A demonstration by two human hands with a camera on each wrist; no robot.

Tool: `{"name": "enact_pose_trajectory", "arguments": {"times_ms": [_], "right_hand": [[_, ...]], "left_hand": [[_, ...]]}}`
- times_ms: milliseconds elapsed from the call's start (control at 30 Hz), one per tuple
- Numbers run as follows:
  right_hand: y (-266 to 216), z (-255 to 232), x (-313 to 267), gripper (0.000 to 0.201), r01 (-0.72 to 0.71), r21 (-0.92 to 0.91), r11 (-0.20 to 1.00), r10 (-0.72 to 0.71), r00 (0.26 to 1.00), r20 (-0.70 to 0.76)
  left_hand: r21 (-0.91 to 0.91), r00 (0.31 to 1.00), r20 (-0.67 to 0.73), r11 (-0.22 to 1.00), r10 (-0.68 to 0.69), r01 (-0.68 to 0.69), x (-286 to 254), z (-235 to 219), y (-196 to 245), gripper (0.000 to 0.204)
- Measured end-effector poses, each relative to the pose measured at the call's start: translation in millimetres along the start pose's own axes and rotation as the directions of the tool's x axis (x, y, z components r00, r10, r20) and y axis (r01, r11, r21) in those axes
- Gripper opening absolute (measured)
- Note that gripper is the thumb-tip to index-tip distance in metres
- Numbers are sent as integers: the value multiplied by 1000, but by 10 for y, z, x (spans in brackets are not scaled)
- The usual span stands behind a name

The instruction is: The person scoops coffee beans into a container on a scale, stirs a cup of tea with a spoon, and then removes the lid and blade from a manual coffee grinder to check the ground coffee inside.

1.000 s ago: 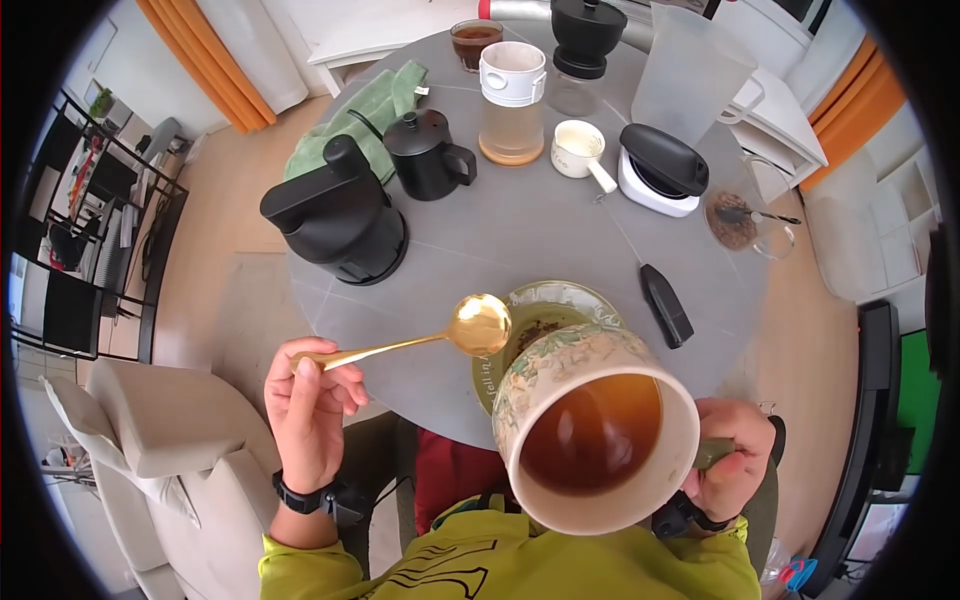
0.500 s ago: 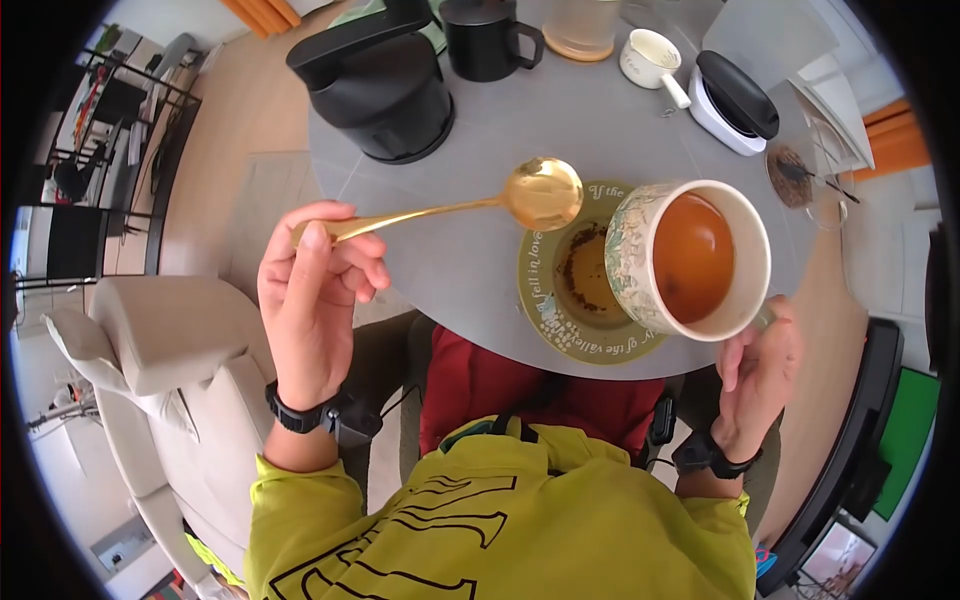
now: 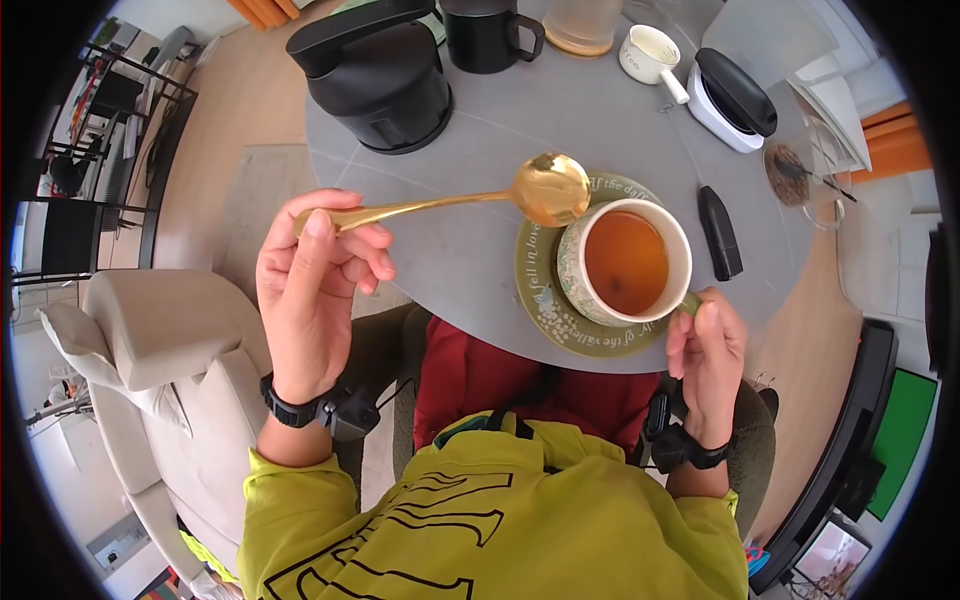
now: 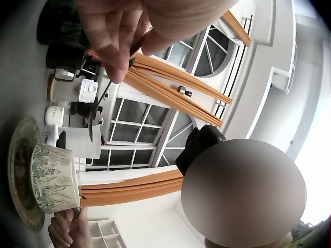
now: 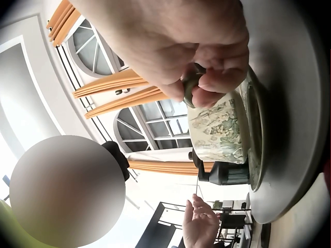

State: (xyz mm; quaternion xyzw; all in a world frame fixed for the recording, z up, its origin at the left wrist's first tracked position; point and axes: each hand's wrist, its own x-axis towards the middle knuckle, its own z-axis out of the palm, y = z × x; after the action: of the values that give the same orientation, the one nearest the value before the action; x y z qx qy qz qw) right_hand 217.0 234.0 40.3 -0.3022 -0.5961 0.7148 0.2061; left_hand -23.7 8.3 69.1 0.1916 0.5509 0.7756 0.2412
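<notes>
Between thumb and fingers, my left hand (image 3: 318,265) pinches the handle of a gold spoon (image 3: 553,190), whose bowl is held out over the far-left rim of a green saucer (image 3: 542,305). My right hand (image 3: 712,350) grips the green handle of a floral-patterned teacup (image 3: 575,268). Amber tea (image 3: 627,262) fills much of the cup, with a dark spot low in the liquid. The cup is upright over the saucer, and in the right wrist view its base sits right at the saucer's surface. White lettering runs round the saucer rim.
A black kettle (image 3: 385,95) and a black pot (image 3: 485,35) stand at the table's back left. Farther right are a white cup with a handle (image 3: 648,55), a black-and-white device (image 3: 735,100) and a glass cup with brown contents (image 3: 790,175). A slim black tool (image 3: 718,235) lies beyond the teacup.
The teacup, tilted toward me at first, has come upright and moved down and left onto the saucer area with my right hand. My left hand still holds the spoon. The head view has tipped downward.
</notes>
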Motion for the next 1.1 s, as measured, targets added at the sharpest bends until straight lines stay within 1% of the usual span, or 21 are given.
{"name": "enact_pose_trajectory", "arguments": {"times_ms": [67,400,633,700,733,800,833,900,933,1000,1100], "right_hand": [[11,2,5,33,-35,-20,999,36,999,16],[9,-12,21,32,-113,-26,993,114,991,73],[-65,-43,20,32,-165,-54,985,169,983,70],[-91,-70,25,31,-211,-97,973,220,971,98],[-113,-82,30,31,-210,-95,973,219,971,96],[-156,-102,31,26,-235,-224,946,265,957,118],[-162,-101,26,26,-234,-218,948,263,957,119],[-170,-75,12,18,-158,-329,931,195,977,84],[-176,-71,3,18,-154,-321,934,190,978,85],[-194,-84,-14,20,22,-401,916,-3,999,48],[-244,-202,-84,24,77,-415,907,-48,996,80]], "left_hand": [[-3,1000,3,1000,-2,2,-2,1,0,27],[6,1000,16,1000,10,-10,2,-19,-7,27],[34,1000,20,999,-4,3,-22,15,-6,27],[34,1000,30,999,-6,5,-31,26,-16,27],[35,999,36,999,-7,6,-37,33,-25,27],[50,999,42,999,-17,15,-58,56,-44,28],[64,999,45,998,-27,24,-71,73,-52,29],[111,998,55,993,-39,32,-101,120,-73,29],[151,997,63,988,-50,40,-113,150,-82,29],[197,997,67,980,-44,30,-127,223,-95,28],[283,998,53,958,35,-48,-144,355,-108,25]]}}
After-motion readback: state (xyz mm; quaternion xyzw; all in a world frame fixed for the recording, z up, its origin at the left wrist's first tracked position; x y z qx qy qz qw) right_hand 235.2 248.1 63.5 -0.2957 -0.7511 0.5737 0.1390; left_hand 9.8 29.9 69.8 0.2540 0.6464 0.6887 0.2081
